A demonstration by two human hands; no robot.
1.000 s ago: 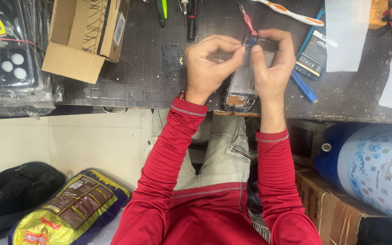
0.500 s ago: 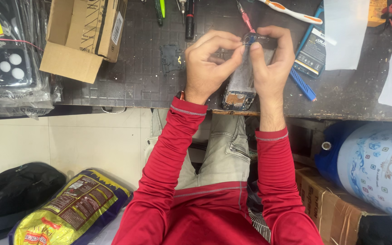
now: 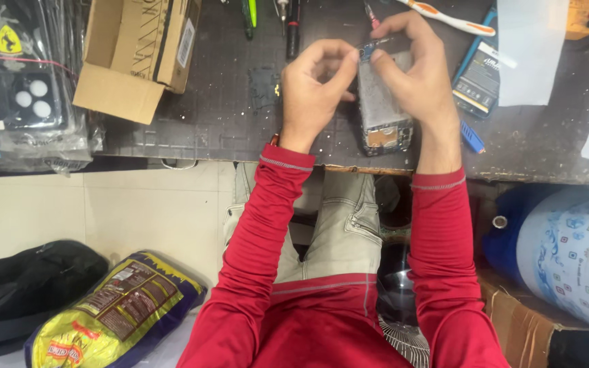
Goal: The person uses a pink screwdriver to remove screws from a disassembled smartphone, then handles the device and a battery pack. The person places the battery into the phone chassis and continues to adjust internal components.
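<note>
Both hands, left hand (image 3: 311,88) and right hand (image 3: 417,75), pinch a small blue part (image 3: 367,49) together above the opened phone (image 3: 383,102) on the dark surface (image 3: 226,116), top centre of frame.

A dark, scuffed bench (image 3: 226,129) with a grid-marked mat spans the top. Below it lies a pale tiled floor (image 3: 90,211), evenly lit, with a brown cardboard carton (image 3: 519,327) standing at the lower right.

Even, soft indoor light, quite bright. The dark desk (image 3: 206,116) shows weak shadows under the hands. Focus is sharp in the centre; the far edge looks slightly stretched.
</note>
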